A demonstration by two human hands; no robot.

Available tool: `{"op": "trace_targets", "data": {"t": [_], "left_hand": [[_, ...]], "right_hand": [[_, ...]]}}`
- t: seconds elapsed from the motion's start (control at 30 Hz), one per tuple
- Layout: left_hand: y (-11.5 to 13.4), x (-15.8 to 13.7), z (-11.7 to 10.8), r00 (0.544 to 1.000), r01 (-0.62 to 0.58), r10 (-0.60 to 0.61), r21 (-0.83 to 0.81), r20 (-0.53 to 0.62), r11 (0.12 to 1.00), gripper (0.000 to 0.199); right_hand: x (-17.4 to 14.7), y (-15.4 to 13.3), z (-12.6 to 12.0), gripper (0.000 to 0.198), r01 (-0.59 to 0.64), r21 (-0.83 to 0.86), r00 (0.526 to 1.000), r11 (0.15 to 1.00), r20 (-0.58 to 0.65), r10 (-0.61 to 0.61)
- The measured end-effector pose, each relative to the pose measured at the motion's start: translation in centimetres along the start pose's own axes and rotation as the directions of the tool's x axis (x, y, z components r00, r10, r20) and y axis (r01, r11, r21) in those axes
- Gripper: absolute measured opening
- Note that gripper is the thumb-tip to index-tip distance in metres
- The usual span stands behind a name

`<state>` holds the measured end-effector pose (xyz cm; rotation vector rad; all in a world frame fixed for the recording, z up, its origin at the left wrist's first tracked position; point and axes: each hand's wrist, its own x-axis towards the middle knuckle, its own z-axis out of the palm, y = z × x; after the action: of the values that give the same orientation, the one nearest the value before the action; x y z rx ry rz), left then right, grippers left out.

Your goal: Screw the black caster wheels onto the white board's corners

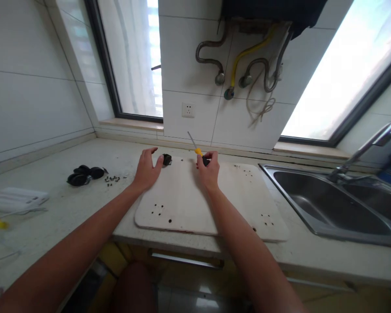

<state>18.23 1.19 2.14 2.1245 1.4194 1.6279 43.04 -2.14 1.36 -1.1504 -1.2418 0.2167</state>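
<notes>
My right hand [209,171] grips a screwdriver [198,152] with a yellow and black handle, its metal shaft pointing up and to the left. Under it lies a pale wooden board [189,200] with rounded corners and groups of small holes near its corners. At the board's far left corner sits a small black caster [167,159]. My left hand [147,167] is beside that caster, thumb and fingers apart, the thumb next to or touching it; contact is hard to tell.
Several black casters [81,174] lie on the counter [117,152] to the left, with scattered screws [112,179] close by. A white device [18,198] and a yellow-ended cable [0,224] are farther left. On the right is a steel sink [313,204] with a faucet [361,152].
</notes>
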Motion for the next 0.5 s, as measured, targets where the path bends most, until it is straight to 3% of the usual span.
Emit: {"op": "trace_targets", "data": {"t": [0.07,0.13,0.2,0.27,0.37,0.5], "left_hand": [[-1.5,0.9,-3.4,0.997,0.071,-0.071,0.043,0.006,0.997,0.047],[-3.6,1.8,-7.5,0.980,0.182,-0.193,0.198,0.040,0.963,0.045],[-5.9,2.4,-11.1,0.947,0.224,-0.301,0.445,0.108,0.867,0.037],[-7.9,2.4,-13.3,0.914,0.194,-0.365,0.598,0.177,0.777,0.031],[-9.8,0.9,-13.3,0.891,0.137,-0.379,0.649,0.249,0.748,0.033],[-10.4,-1.9,-10.4,0.887,0.070,-0.335,0.625,0.318,0.778,0.038]], "right_hand": [[-0.1,0.0,0.1,0.030,-0.008,0.009,1.000,1.000,-0.028,0.008],[-0.2,-0.3,0.2,0.031,-0.006,0.015,0.999,1.000,-0.038,0.006],[-0.4,-0.7,0.3,0.031,0.012,0.018,0.999,1.000,-0.030,-0.011],[-0.5,-1.3,0.4,0.032,0.034,0.021,0.999,0.999,-0.021,-0.033],[-0.7,-1.7,0.4,0.033,0.067,0.024,0.998,0.997,-0.004,-0.067],[-0.8,-1.7,0.1,0.035,0.092,0.007,0.996,0.996,0.019,-0.092]]}}
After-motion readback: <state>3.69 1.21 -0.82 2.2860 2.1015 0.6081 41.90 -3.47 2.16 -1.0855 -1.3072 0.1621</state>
